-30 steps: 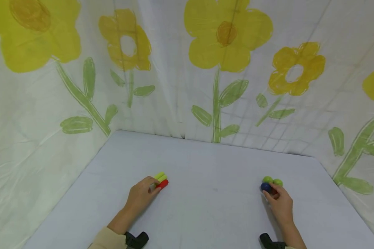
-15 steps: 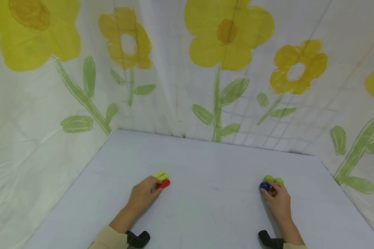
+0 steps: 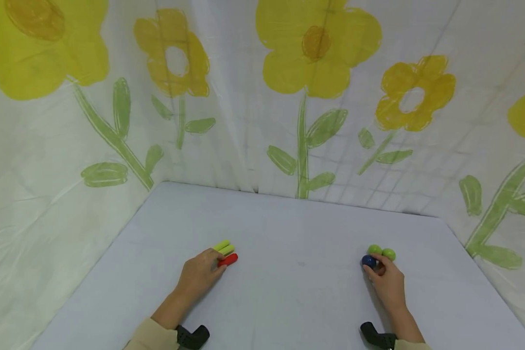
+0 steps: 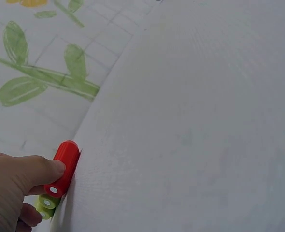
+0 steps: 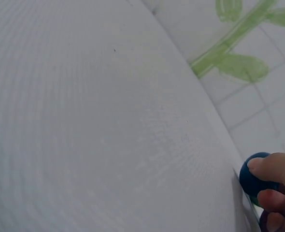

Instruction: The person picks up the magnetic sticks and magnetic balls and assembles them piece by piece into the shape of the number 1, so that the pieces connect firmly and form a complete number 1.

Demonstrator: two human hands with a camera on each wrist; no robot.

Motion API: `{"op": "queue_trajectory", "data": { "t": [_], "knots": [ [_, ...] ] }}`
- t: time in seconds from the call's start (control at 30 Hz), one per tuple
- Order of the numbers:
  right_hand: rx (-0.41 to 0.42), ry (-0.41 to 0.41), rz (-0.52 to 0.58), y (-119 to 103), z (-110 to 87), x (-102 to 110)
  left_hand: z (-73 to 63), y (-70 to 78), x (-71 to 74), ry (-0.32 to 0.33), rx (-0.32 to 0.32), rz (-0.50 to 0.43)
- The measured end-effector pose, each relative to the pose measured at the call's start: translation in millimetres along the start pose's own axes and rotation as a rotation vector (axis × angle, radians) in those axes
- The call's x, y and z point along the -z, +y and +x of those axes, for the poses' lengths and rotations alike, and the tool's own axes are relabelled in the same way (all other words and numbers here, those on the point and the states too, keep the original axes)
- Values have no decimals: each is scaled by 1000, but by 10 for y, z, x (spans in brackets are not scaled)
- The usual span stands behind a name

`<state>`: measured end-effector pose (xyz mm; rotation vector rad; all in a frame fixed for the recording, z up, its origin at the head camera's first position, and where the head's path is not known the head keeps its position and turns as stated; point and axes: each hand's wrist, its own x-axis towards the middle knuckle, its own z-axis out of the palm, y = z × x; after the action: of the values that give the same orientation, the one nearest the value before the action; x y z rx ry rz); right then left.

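Note:
Between the thumb and fingers of my left hand [image 3: 199,273] is a red cylinder [image 3: 228,260], which has a white dot on its end [image 4: 53,190]. Two yellow-green cylinders [image 3: 225,249] lie side by side just behind it, partly covered by the fingers. On the right, my right hand [image 3: 389,284] pinches a dark blue ball [image 3: 369,261], seen close up as a blue ball [image 5: 256,177] in the right wrist view. Two light green balls [image 3: 388,254] sit right behind it. Under the curled fingers, a dark purple round thing [image 5: 263,220] shows partly.
Both hands work over a white tabletop [image 3: 288,272]. A white curtain [image 3: 240,121] painted with yellow flowers hangs along its back edge and sides. Black wrist devices [image 3: 193,337] are worn at both cuffs.
The red cylinder has shifted slightly away from the yellow-green ones, toward the near right. The blue ball has moved a little left of the green balls, with the right hand.

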<state>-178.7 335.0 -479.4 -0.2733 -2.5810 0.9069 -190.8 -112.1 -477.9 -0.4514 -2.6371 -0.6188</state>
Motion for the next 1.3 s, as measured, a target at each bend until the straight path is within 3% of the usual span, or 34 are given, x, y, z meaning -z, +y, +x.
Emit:
{"op": "queue_trajectory", "data": {
  "t": [0.63,1.3],
  "knots": [
    [-9,-18,-3,8,-36,26,-10,64,-13,-54,53,17],
    [33,0,-36,-12,-33,26,-24,131,6,-119,41,2]
  ]
}}
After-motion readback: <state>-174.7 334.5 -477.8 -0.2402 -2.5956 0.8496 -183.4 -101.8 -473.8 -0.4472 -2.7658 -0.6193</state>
